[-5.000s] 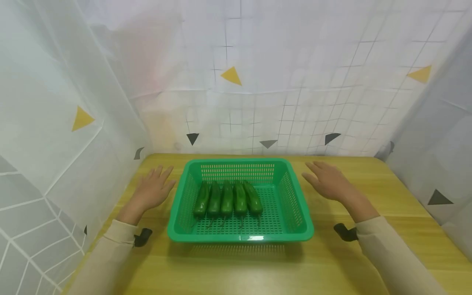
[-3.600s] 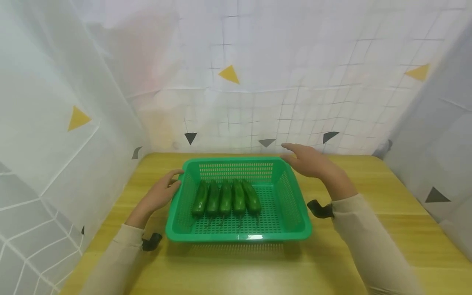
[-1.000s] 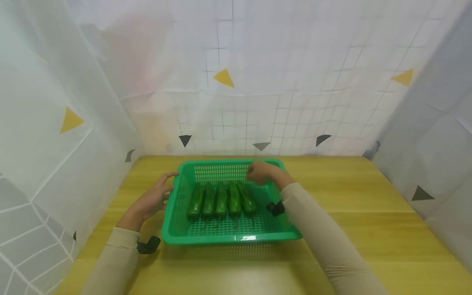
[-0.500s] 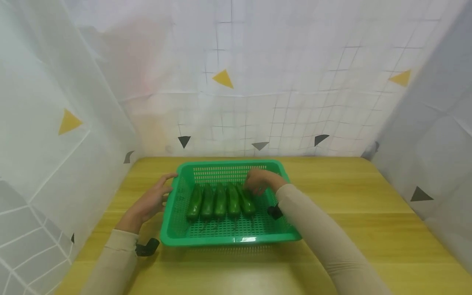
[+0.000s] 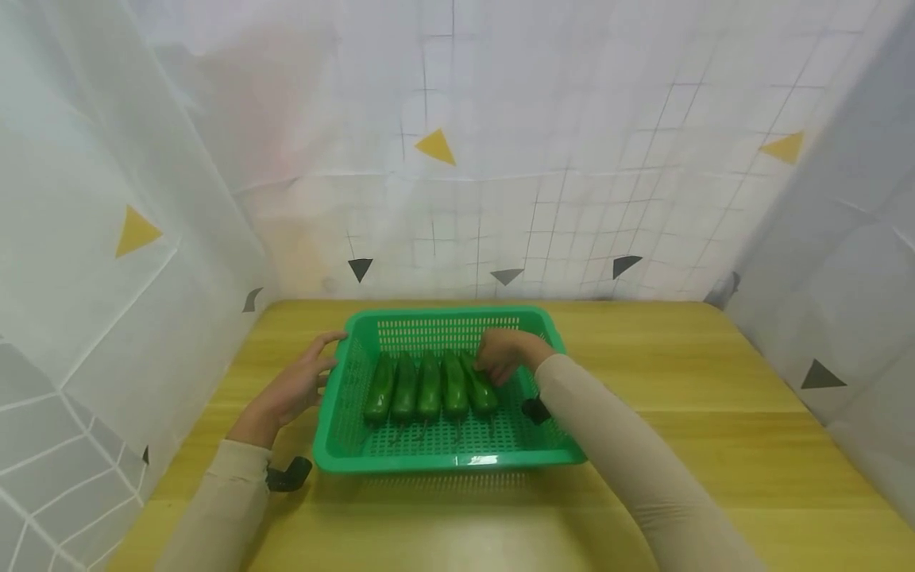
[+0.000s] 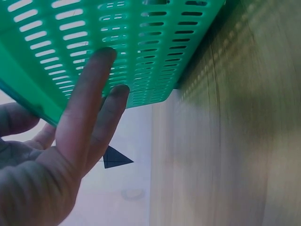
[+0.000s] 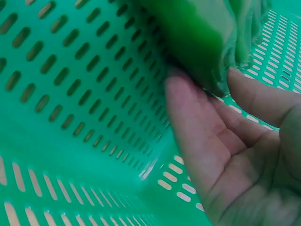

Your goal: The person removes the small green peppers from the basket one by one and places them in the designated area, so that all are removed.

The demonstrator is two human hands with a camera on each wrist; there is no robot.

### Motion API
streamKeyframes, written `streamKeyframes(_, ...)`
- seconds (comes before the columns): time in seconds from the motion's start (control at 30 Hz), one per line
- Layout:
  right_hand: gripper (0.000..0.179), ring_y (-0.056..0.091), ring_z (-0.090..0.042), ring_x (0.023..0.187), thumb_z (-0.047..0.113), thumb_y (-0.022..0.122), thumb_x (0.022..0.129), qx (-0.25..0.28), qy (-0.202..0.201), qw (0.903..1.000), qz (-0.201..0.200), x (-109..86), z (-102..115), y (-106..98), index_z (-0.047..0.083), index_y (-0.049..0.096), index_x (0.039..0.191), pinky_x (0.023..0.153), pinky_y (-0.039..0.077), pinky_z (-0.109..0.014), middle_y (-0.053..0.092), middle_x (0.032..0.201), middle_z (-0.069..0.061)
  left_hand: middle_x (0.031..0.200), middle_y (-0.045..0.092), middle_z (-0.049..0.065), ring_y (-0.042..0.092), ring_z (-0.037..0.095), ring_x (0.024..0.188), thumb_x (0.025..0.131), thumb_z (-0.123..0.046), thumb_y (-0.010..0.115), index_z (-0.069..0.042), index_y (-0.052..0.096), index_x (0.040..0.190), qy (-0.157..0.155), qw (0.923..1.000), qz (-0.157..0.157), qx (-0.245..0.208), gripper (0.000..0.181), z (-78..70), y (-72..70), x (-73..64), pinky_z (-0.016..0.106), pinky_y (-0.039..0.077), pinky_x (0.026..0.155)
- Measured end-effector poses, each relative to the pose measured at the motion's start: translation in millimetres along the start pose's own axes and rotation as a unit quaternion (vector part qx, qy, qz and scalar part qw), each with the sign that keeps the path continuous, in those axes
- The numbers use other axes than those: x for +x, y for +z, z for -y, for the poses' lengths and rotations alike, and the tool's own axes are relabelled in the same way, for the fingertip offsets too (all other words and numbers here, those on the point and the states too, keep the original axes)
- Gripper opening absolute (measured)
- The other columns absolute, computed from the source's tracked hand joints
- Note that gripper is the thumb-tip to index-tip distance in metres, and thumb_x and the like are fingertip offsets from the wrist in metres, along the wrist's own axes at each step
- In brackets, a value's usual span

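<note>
Several long green peppers (image 5: 429,389) lie side by side in a green plastic basket (image 5: 446,462), narrow tips to the back and stems to the front. My right hand (image 5: 502,353) is inside the basket at the narrow end of the rightmost pepper (image 5: 484,401). In the right wrist view, thumb and fingers lie on either side of that pepper's end (image 7: 197,42), pinching it. My left hand (image 5: 289,389) is at the basket's left side, fingertips at the rim. In the left wrist view, two extended fingers (image 6: 84,108) rest along the slotted outer wall (image 6: 141,47).
The basket stands on a yellowish wooden table (image 5: 679,413). White sheeting (image 5: 572,159) with grid lines and yellow and dark shapes encloses the back and both sides. A black wrist mount (image 5: 289,475) sits below the left hand, another (image 5: 534,410) over the basket's right part.
My right hand has come from the table's right side, over the rim, down to the rightmost pepper. My left hand has moved from beside the basket onto its left rim. The peppers lie as before.
</note>
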State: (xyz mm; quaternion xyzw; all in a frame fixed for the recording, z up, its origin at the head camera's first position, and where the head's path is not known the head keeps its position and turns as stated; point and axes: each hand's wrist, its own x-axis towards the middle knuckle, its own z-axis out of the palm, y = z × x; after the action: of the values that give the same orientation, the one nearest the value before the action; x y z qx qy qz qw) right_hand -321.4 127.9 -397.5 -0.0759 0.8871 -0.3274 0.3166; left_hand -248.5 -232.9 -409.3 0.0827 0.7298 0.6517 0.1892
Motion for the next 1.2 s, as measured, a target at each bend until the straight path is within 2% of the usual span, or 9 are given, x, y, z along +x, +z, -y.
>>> streamKeyframes(0.13, 0.043, 0.068, -0.035, 0.1, 0.003, 0.062, 0.099, 0.022, 0.002, 0.9998, 0.003, 2.0, 0, 0, -0.01, 0.053, 0.139, 0.074, 0.061, -0.036, 0.065, 0.119, -0.029, 0.132, 0.047, 0.025, 0.057, 0.04, 0.12, 0.108, -0.022, 0.045, -0.021, 0.015, 0.159, 0.002, 1.0, -0.001, 0.0, 0.059, -0.2, -0.1, 0.6, 0.051, 0.056, 0.084)
streamKeyframes(0.27, 0.045, 0.067, -0.037, 0.104, 0.002, 0.062, 0.099, 0.032, 0.001, 0.9995, 0.007, 3.9, -1, 0, -0.011, 0.05, 0.14, 0.074, 0.06, -0.035, 0.064, 0.122, -0.03, 0.135, 0.044, 0.025, 0.056, 0.039, 0.119, 0.108, -0.021, 0.045, -0.021, 0.015, 0.16, 0.0, 1.0, -0.002, 0.0, 0.06, 0.4, 0.1, 0.6, 0.051, 0.056, 0.083)
streamKeyframes(0.4, 0.044, 0.067, -0.036, 0.103, 0.004, 0.061, 0.1, 0.021, -0.008, 0.9997, 0.009, 2.9, -2, -3, -0.011, 0.051, 0.14, 0.075, 0.06, -0.035, 0.064, 0.122, -0.028, 0.135, 0.044, 0.024, 0.057, 0.038, 0.119, 0.108, -0.021, 0.045, -0.022, 0.015, 0.16, -0.003, 1.0, -0.005, -0.002, 0.06, 0.5, 0.2, 1.2, 0.051, 0.056, 0.083)
streamKeyframes(0.57, 0.044, 0.068, -0.033, 0.104, 0.006, 0.06, 0.101, -0.002, -0.034, 0.9994, 0.008, -0.3, -1, -11, -0.009, 0.051, 0.141, 0.077, 0.06, -0.034, 0.06, 0.132, -0.026, 0.13, 0.048, 0.025, 0.058, 0.038, 0.118, 0.107, -0.019, 0.045, -0.02, 0.016, 0.159, 0.004, 1.0, -0.003, -0.001, 0.059, -0.7, 0.2, 1.3, 0.052, 0.056, 0.083)
streamKeyframes(0.87, 0.044, 0.067, -0.034, 0.108, 0.008, 0.061, 0.1, 0.042, -0.065, 0.9969, 0.01, -8.0, -2, -21, -0.009, 0.052, 0.14, 0.081, 0.06, -0.037, 0.059, 0.134, -0.025, 0.136, 0.046, 0.027, 0.058, 0.039, 0.118, 0.108, -0.02, 0.045, -0.02, 0.016, 0.159, 0.004, 1.0, 0.002, -0.006, 0.059, 0.2, 1.0, 2.5, 0.053, 0.055, 0.084)
streamKeyframes(1.03, 0.049, 0.061, -0.038, 0.12, 0.012, 0.057, 0.103, 0.043, -0.081, 0.9957, 0.007, -14.0, -5, -28, -0.009, 0.045, 0.146, 0.086, 0.058, -0.039, 0.05, 0.144, -0.027, 0.142, 0.042, 0.027, 0.057, 0.041, 0.119, 0.108, -0.02, 0.045, -0.02, 0.016, 0.159, 0.004, 1.0, 0.003, -0.008, 0.059, 0.2, 2.5, 2.7, 0.053, 0.056, 0.084)
streamKeyframes(1.2, 0.052, 0.055, -0.043, 0.126, 0.012, 0.055, 0.105, 0.061, -0.083, 0.9947, 0.01, -15.6, -8, -35, -0.011, 0.039, 0.149, 0.088, 0.057, -0.039, 0.046, 0.146, -0.031, 0.137, 0.046, 0.027, 0.058, 0.039, 0.118, 0.107, -0.02, 0.044, -0.02, 0.016, 0.159, 0.004, 1.0, -0.003, -0.001, 0.059, -0.3, 1.9, 1.2, 0.053, 0.055, 0.084)
